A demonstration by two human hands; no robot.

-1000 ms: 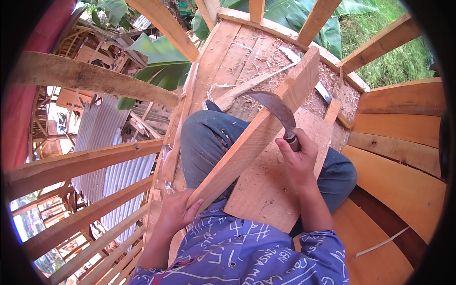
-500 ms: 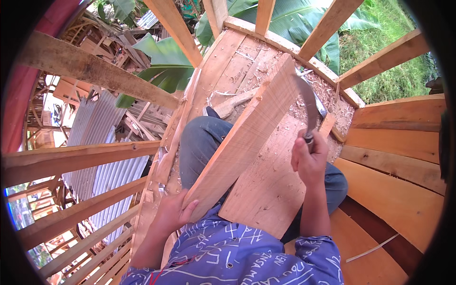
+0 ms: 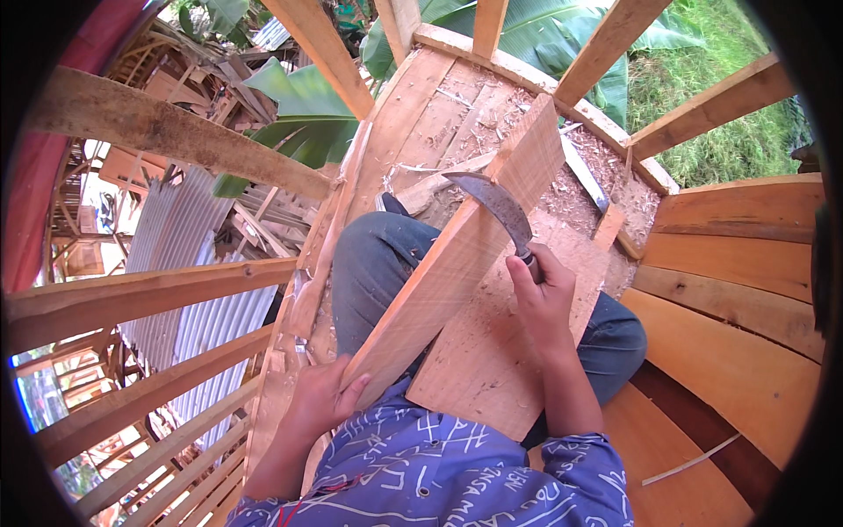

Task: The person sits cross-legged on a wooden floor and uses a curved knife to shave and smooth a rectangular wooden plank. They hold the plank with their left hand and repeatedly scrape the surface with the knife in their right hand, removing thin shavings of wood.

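My left hand grips the near end of a long plank, its thumb on the right face. The plank stands on edge, slanting up and away between my knees. In my right hand is a curved machete with a dark handle, fingers closed round it. Its hooked blade lies across the plank's upper edge, toward the far end; whether it is cutting into the wood I cannot tell. Beneath the plank, a wide flat board lies between my legs.
Wood shavings litter the boarded floor. A long flat metal tool lies at the far right, by a small wood block. Upright timbers frame the platform; plank walling stands right. Corrugated sheets lie below at left.
My right hand has swung the machete from raised at the plank's right down and left onto its upper edge. My left hand and the plank have hardly moved.
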